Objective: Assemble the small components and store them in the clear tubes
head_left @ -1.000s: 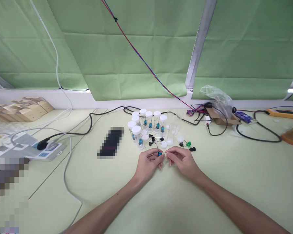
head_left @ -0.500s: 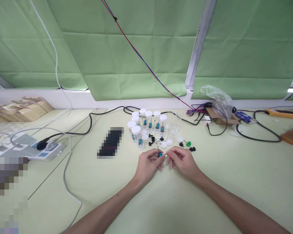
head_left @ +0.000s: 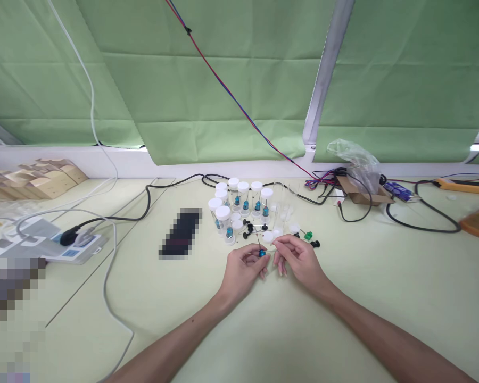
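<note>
A small blue part (head_left: 262,254) with thin wire-like leads is pinched between the thumb and fingers of my left hand (head_left: 239,272). One lead points up and away from it, and another thin lead (head_left: 271,251) runs sideways to my right hand (head_left: 303,263). My right thumb and forefinger are closed on that lead's far end. Just beyond my hands lie several small black parts (head_left: 250,228), flat white caps (head_left: 267,236) and a green part (head_left: 308,235). Clear tubes with white lids (head_left: 223,214) stand behind on the left, with blue parts inside them.
Uncapped clear tubes (head_left: 278,215) stand right of the lidded ones. A dark pixelated rectangle (head_left: 181,234) lies to the left. Further left are a power strip (head_left: 80,250) and white cables. At the back right are a cardboard box (head_left: 359,196), wires and a plastic bag (head_left: 357,162).
My right hand has moved slightly to the right and up, away from my left. More of the sideways lead shows between them. My left hand is nearly still.
</note>
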Demonstrator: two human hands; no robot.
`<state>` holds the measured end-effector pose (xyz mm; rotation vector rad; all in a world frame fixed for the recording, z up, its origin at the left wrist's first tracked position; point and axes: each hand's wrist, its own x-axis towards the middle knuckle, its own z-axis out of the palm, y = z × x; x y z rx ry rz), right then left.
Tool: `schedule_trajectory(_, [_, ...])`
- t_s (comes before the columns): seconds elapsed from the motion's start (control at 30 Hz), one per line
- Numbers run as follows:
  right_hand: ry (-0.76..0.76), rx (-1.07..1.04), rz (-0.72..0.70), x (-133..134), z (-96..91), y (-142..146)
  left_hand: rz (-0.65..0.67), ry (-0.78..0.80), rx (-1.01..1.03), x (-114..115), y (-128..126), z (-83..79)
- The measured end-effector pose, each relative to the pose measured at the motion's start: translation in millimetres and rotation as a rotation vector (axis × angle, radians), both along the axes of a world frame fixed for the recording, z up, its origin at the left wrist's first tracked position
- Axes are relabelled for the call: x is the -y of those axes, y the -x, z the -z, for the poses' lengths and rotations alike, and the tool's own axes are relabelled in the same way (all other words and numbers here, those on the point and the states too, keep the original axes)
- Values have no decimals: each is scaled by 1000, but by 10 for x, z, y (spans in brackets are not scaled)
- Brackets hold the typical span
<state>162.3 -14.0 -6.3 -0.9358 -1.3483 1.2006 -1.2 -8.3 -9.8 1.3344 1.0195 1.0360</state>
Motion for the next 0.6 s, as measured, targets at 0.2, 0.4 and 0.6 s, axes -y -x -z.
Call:
schedule_trajectory(0.2, [-29,51,22,10,4,-3,-13,8,-2,-6,-2,-27])
schedule_trajectory(0.4, [-63,105,1,15,16,-21,-27,23,5,-19,4,-46])
schedule_trajectory(0.6, [-144,197,-23,3,9,-51,-23,30,11,-10,3,-66])
